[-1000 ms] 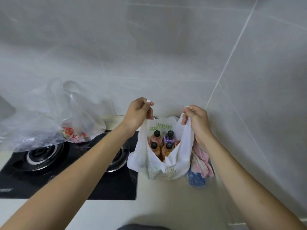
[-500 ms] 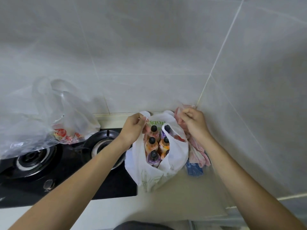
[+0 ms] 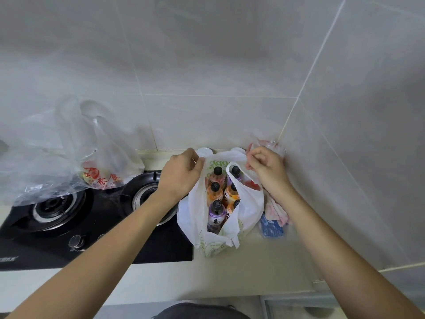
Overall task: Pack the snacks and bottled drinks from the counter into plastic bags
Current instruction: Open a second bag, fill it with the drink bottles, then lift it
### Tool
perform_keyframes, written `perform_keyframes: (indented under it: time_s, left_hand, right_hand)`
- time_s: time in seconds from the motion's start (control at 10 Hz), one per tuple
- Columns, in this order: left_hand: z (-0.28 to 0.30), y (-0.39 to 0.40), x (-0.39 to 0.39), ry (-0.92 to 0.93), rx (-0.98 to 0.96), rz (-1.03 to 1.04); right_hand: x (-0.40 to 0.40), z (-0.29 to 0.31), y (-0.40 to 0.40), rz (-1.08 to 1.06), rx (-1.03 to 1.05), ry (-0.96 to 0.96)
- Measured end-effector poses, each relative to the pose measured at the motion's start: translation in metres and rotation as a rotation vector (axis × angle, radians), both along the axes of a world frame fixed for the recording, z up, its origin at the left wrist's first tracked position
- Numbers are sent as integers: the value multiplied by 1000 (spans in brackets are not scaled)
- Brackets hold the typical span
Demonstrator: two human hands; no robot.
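Observation:
A white plastic bag [image 3: 195, 217] with green print stands on the counter in the corner, right of the stove. Several black-capped bottled drinks [image 3: 215, 192], orange and purple, stand inside it. My left hand [image 3: 181, 173] pinches the bag's left handle near its top. My right hand [image 3: 266, 166] pinches the right handle, fingers curled, close to the corner wall. A clear plastic bag [image 3: 76, 157] holding a red-printed snack pack [image 3: 101, 179] sits over the stove's back left.
A black two-burner gas stove [image 3: 92, 226] fills the counter's left. A pink cloth [image 3: 279, 214] and a blue packet [image 3: 271, 227] lie right of the white bag, against the tiled wall [image 3: 345, 157]. The counter's front edge runs below.
Both hands have lowered with the bag handles, from held high and apart to down near the bag's mouth. The bag has slumped and opened wider, showing more bottles.

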State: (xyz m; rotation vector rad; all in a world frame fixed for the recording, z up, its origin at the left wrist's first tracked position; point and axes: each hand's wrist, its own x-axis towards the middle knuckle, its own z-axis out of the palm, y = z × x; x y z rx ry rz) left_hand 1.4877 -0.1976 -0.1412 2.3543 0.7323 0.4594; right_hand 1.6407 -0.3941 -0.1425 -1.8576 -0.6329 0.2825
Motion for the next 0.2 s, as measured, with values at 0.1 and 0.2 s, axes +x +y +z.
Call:
perform_keyframes:
  time_s: [0.1,0.2]
  left_hand:
    - [9,-5,-6,-15,123,7]
    - [14,-8,-15,-35,149,12]
  right_hand:
    - [1,4,2,22,6,-39]
    - [3,12,6,34,2,-91]
